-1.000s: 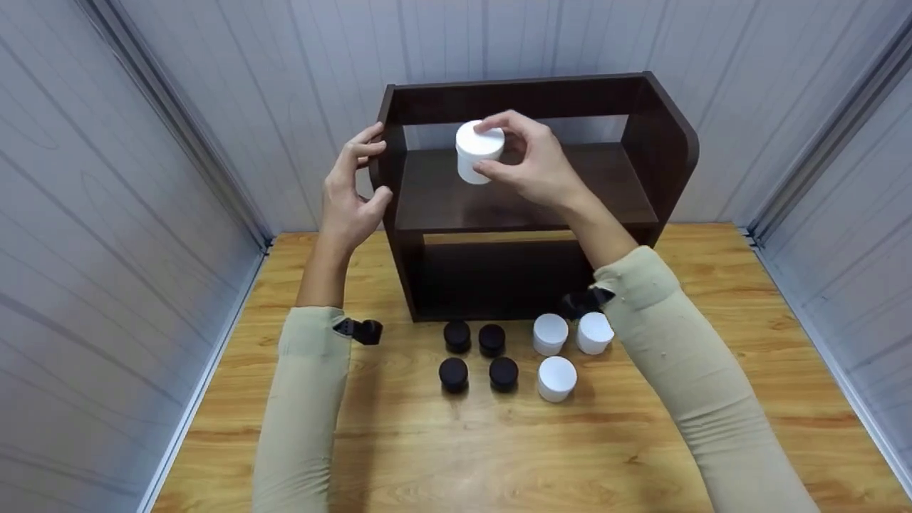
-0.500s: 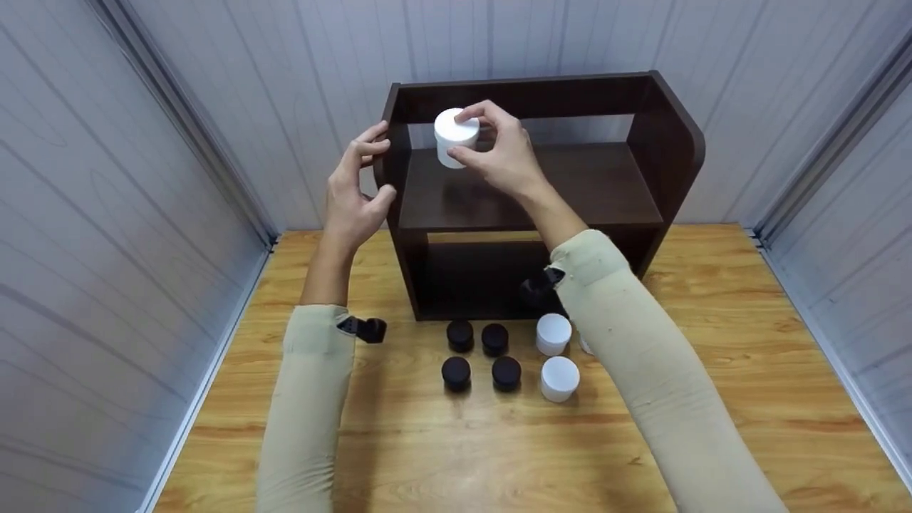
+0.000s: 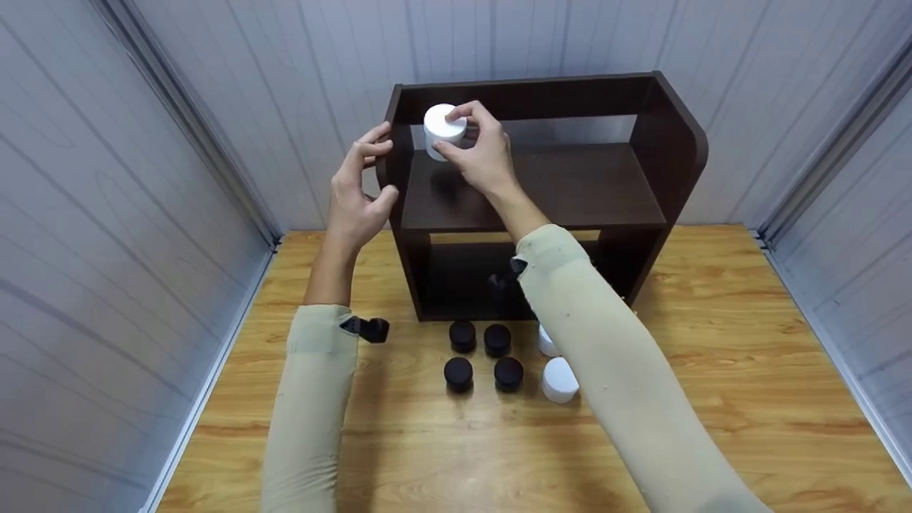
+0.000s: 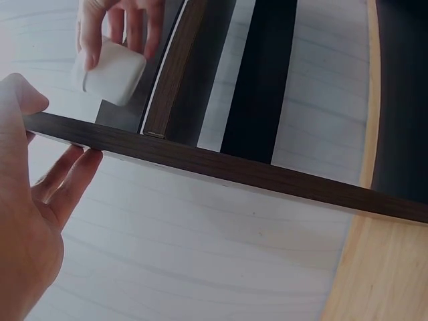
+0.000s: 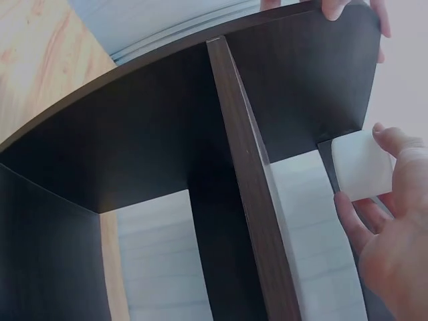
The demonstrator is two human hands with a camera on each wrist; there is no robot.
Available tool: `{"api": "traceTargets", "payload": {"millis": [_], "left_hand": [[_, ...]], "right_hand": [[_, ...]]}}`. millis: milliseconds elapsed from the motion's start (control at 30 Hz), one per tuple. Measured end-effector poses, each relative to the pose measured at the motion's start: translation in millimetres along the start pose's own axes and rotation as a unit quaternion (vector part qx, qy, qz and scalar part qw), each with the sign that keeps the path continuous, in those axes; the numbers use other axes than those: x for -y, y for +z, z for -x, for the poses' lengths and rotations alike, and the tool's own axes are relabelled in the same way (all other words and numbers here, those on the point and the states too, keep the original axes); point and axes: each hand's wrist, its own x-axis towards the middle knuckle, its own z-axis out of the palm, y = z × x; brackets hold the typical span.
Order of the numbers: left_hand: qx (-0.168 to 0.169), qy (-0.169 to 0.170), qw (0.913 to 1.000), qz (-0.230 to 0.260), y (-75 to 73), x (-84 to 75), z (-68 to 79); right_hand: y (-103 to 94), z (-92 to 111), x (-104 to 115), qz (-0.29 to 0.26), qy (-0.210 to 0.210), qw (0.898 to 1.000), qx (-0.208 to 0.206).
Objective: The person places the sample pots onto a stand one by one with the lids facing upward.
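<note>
My right hand [image 3: 486, 153] holds a white lidded jar [image 3: 436, 142] upright, thumb low on its side and fingers at its lid. The jar hangs above the upper board of a dark brown two-tier shelf [image 3: 570, 185], toward its left end. In the right wrist view, the jar [image 5: 361, 167] is close to the left side panel [image 5: 307, 73]. My left hand [image 3: 360, 192] grips that panel's front edge; in the left wrist view its thumb and fingers [image 4: 73, 180] lie on opposite faces of the panel [image 4: 200, 160].
On the wooden table [image 3: 456, 456], several small black-lidded jars [image 3: 458, 374] stand in front of the shelf. Beside them are two white jars [image 3: 559, 382], partly covered by my right forearm [image 3: 613, 356]. Pale panelled walls [image 3: 142, 249] enclose the table at the back and sides.
My right hand has carried the white jar left and farther back over the upper board. The right forearm now covers more of the white jars below. My left hand stays on the side panel.
</note>
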Motion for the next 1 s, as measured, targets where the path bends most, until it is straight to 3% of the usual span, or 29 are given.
{"api": "traceTargets", "payload": {"millis": [233,1000], "left_hand": [[-0.002,-0.001,0.9999,0.012,4.0,1.9,2.6],[-0.003,-0.001,0.9999,0.014,4.8,0.3,-0.2]], "right_hand": [[11.8,4,-11,0.019,0.015,1.000,-0.012],[18.5,16,-24,0.083,0.049,0.995,-0.024]]}}
